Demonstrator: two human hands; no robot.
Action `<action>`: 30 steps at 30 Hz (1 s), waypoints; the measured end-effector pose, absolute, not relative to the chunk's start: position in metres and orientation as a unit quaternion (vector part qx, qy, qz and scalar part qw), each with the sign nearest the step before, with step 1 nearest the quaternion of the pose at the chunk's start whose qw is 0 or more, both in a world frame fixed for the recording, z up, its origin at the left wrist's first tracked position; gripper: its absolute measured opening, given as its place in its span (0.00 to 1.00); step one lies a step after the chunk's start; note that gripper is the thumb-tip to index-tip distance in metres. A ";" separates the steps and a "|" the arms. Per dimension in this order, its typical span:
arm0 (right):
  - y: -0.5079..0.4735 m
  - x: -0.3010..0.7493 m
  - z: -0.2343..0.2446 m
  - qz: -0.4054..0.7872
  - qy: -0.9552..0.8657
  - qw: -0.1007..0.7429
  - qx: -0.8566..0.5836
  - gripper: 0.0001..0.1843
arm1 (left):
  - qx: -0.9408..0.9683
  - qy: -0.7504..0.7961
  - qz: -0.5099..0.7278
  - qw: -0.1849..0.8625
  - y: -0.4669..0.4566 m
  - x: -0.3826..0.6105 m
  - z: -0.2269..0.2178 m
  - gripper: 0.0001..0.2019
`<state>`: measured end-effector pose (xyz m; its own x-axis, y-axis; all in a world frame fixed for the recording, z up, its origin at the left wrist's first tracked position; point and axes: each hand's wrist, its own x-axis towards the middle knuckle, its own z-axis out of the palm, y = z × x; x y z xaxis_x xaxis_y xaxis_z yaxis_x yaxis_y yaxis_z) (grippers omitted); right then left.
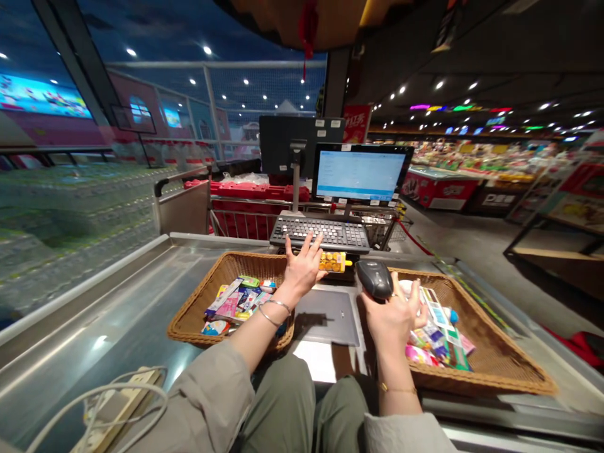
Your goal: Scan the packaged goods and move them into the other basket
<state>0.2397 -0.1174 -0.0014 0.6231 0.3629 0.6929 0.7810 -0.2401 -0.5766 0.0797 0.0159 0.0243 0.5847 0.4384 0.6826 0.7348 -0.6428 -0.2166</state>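
Note:
My left hand is palm down with its fingers spread, the fingertips over the front of a black keyboard. A small yellow snack pack shows between its thumb and forefinger; whether the thumb presses on it I cannot tell. My right hand holds a black barcode scanner, with some fingers stretched out to the right. Left of my left forearm is a wicker basket with colourful small packets. A second wicker basket, also with packets, sits beyond my right hand.
A lit monitor stands behind the keyboard, a dark-backed screen beside it. Between the baskets lies a flat grey panel in the metal counter. A power strip with looped cables is at lower left. Beyond are shopping carts.

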 end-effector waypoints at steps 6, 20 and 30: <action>-0.135 0.260 0.001 -0.215 -0.335 0.495 -0.772 0.36 | -0.862 -0.324 -0.306 0.242 0.002 0.104 0.024 0.25; -0.175 0.314 0.006 -0.224 -0.248 0.485 -0.808 0.36 | -0.886 -0.278 -0.309 0.206 -0.039 0.173 0.020 0.23; -0.200 0.353 0.003 -0.230 -0.164 0.490 -0.824 0.38 | -0.899 -0.234 -0.318 0.191 -0.057 0.218 0.001 0.19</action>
